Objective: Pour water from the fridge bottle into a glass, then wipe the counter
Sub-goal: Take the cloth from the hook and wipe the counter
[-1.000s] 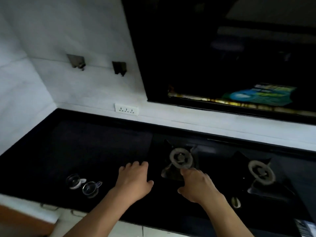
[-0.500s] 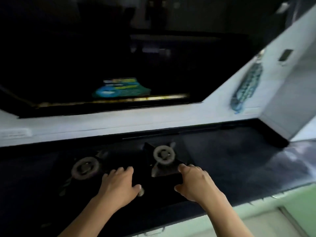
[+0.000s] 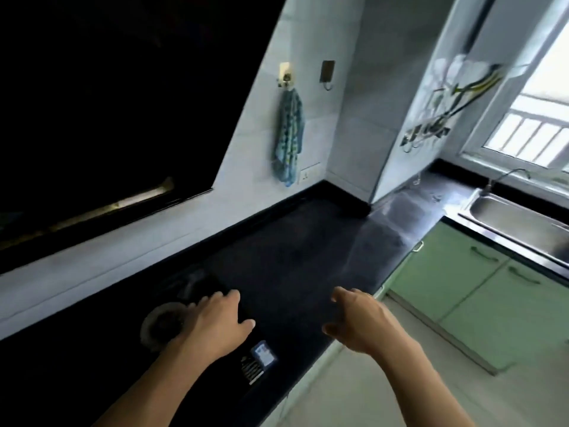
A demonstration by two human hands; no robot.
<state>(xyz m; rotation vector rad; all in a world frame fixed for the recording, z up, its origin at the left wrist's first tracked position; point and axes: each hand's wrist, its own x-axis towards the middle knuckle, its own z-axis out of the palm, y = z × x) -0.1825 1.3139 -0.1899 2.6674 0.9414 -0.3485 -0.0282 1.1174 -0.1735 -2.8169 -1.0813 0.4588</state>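
Note:
The black counter [image 3: 295, 254] runs from the lower left to the corner at the right. My left hand [image 3: 215, 322] hovers palm down over the right edge of the hob, fingers apart, holding nothing. My right hand [image 3: 360, 322] hangs over the counter's front edge, fingers loosely spread and empty. A blue-green patterned cloth [image 3: 288, 140] hangs from a hook on the white tiled wall beyond the counter. No bottle and no glass are in view.
A gas burner [image 3: 163, 322] sits just left of my left hand, and a label sticker [image 3: 258, 362] marks the hob's front. The dark range hood [image 3: 123, 103] fills the upper left. A steel sink [image 3: 520, 220] with a tap stands at the right, above green cabinets [image 3: 480, 291].
The view has swung far to the right: the two glasses and left burner are out of sight, the cloth, sink and window have come in. Both hands stayed empty above the counter.

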